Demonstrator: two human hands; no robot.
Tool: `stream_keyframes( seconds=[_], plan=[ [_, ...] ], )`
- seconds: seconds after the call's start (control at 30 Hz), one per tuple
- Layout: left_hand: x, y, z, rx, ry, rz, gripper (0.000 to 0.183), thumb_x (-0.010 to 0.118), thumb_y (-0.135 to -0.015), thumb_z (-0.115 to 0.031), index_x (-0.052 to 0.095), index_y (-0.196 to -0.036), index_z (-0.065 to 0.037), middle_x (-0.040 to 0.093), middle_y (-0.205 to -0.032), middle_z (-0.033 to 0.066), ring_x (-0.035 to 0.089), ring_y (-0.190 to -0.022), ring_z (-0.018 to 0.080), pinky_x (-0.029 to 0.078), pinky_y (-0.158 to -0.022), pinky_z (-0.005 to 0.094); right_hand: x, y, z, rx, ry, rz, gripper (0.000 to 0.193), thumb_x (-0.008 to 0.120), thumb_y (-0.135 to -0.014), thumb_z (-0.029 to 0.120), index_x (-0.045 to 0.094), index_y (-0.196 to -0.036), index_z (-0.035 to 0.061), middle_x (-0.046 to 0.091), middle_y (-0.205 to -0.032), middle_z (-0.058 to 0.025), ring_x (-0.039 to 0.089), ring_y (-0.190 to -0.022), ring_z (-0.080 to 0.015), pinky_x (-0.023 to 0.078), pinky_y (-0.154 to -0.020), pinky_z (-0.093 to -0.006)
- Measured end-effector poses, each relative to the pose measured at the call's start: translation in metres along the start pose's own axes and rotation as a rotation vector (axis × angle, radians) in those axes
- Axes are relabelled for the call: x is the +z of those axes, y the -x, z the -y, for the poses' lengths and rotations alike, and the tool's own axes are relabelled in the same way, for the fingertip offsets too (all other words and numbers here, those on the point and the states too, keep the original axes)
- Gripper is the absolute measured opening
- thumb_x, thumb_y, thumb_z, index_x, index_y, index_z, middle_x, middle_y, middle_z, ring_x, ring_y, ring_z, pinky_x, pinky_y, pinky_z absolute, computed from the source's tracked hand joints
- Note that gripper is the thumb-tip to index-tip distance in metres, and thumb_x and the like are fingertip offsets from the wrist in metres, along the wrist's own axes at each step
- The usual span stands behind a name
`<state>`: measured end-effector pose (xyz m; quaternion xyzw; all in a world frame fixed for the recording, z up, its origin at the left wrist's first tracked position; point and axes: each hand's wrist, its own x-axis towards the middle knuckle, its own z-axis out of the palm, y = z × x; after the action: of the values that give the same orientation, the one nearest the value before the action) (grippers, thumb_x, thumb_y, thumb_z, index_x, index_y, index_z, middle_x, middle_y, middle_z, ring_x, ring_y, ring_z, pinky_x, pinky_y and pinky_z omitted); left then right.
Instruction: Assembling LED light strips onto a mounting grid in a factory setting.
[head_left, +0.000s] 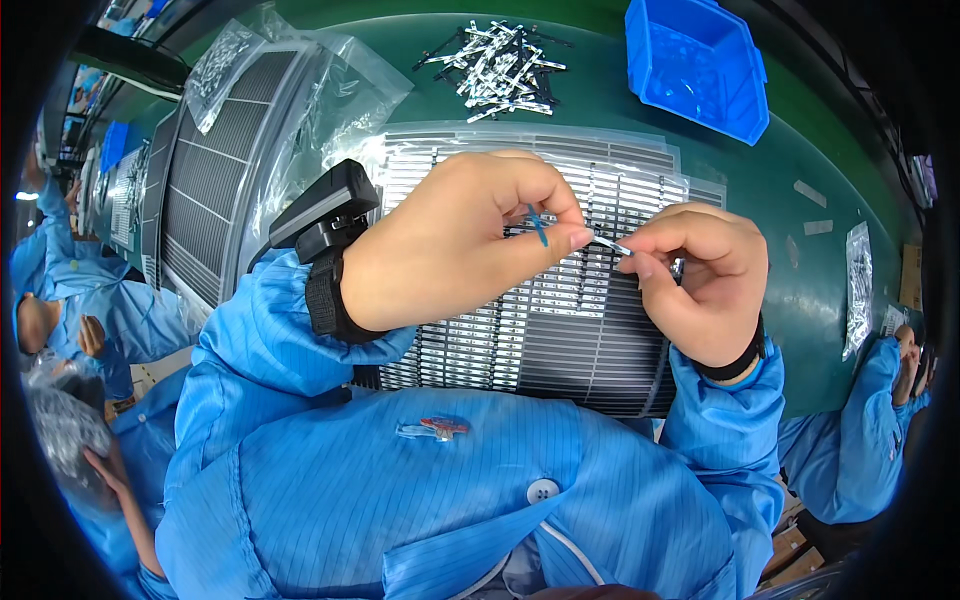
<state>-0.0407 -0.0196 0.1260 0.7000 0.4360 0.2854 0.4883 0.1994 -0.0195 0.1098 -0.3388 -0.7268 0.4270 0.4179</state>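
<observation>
Between my two hands is a small thin white-and-dark strip (608, 244). My left hand (455, 235) pinches its left end between thumb and index finger, and a thin blue piece (539, 226) pokes out from under those fingers. My right hand (705, 275) is closed on the strip's other end with thumb and forefinger. Both hands are over a grey slotted tray (590, 360), whose left and upper rows are filled with similar small strips. Its lower right rows show bare dark slots. Part of the tray is hidden behind my hands.
A heap of loose strips (500, 70) lies at the back. A blue bin (690, 65) stands at back right. More slotted trays (235, 150) and clear plastic bags (350, 90) are at the left. A clear packet (858, 290) lies far right. Other people sit at both sides.
</observation>
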Motion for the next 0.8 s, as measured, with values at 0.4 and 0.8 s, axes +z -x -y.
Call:
stream_keyframes(
  seconds=[0.4,0.8],
  plan=[
    [0.0,-0.002,0.001,0.065,0.02,0.028,0.008,0.075,-0.093,-0.013,0.073,-0.095,-0.005,0.061,-0.082,-0.0029,0.046,-0.067,0.004,0.036,-0.058,0.0219,-0.001,0.0,0.0,0.011,0.012,0.006,0.014,0.07,-0.075,-0.006,0.073,-0.088,-0.0012,0.069,-0.073,-0.0051,0.058,-0.06,-0.0074,0.045,-0.056,-0.0225],
    [0.01,-0.002,0.0,0.419,-0.141,-0.081,0.028,0.087,-0.077,-0.017,0.081,-0.105,-0.015,0.051,-0.07,0.0019,0.047,-0.062,0.0128,0.036,-0.054,0.0292,-0.005,-0.001,0.008,0.04,0.035,0.2,0.013,0.072,-0.069,-0.002,0.062,-0.076,0.0023,0.058,-0.067,-0.0046,0.056,-0.058,-0.0153,0.044,-0.053,-0.0287]
  ],
)
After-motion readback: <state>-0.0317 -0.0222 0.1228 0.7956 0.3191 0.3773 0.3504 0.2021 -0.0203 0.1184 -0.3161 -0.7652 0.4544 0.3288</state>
